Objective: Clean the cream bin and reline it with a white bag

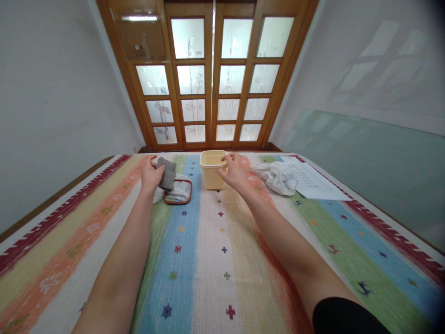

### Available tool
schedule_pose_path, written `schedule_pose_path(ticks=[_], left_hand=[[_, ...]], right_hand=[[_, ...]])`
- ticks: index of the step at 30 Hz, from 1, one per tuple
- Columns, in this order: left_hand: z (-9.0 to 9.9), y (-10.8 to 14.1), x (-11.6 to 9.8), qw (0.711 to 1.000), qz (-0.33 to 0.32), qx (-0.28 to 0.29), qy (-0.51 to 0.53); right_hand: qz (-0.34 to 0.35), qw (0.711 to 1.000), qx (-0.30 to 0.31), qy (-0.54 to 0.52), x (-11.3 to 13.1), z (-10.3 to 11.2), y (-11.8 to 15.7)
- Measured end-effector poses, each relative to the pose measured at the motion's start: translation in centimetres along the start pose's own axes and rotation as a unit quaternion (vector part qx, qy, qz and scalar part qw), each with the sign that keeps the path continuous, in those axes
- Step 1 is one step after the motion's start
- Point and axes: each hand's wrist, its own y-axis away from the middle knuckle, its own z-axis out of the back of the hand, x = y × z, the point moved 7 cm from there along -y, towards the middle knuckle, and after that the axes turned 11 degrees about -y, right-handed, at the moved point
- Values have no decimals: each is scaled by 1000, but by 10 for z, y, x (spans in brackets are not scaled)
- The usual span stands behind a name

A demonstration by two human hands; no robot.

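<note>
A folded grey cloth (pixel 167 172) is pinched in my left hand (pixel 151 173), held up left of the tub. Behind and below it lies a brown-rimmed rectangular lid (pixel 189 194) with something white or clear inside the rim. The cream plastic tub (pixel 210 178) stands upright at the middle of the far table side, its top uncovered. My right hand (pixel 236 170) grips the tub's right side, with fingers at the rim and the thumb on the near wall. The tub's inside bottom is hidden from this angle.
A crumpled white plastic bag (pixel 280 178) lies right of my right hand, partly against printed paper sheets (pixel 318 181). A striped cloth (pixel 208 260) covers the table. Beyond the far edge stand wooden glass-paned doors (pixel 212 83), with walls on both sides.
</note>
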Motion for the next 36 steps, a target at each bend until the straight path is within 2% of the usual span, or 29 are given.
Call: schedule_pose_path(ticks=[4,8,11,15,18,22,25,28,30,31,33,34,36], left_hand=[[2,12,-50,982,-63,47,170],[10,36,-102,936,-134,132,297],[22,54,-131,901,-188,169,353],[29,71,-152,877,-225,202,372],[27,78,-158,869,-238,230,369],[26,80,-159,875,-244,212,360],[24,77,-157,881,-231,185,369],[17,75,-155,877,-222,174,389],[6,73,-151,877,-207,172,397],[-1,72,-147,882,-194,167,395],[-18,70,-137,901,-160,152,373],[-27,70,-132,913,-144,144,353],[-46,72,-120,936,-119,131,304]], right_hand=[[21,999,-47,-10,23,19,-1],[31,990,-71,-117,48,28,5],[-1,967,-52,-250,60,22,10],[-37,923,8,-384,71,6,16],[-51,898,73,-430,72,-8,18],[-99,878,155,-442,64,-26,24],[-161,812,206,-521,64,-38,30],[-216,741,193,-606,66,-41,32],[-242,711,161,-640,64,-38,29],[-249,706,146,-647,62,-36,26],[-244,723,107,-638,54,-28,18],[-231,746,77,-620,47,-21,13],[-185,816,-10,-548,32,2,3]])
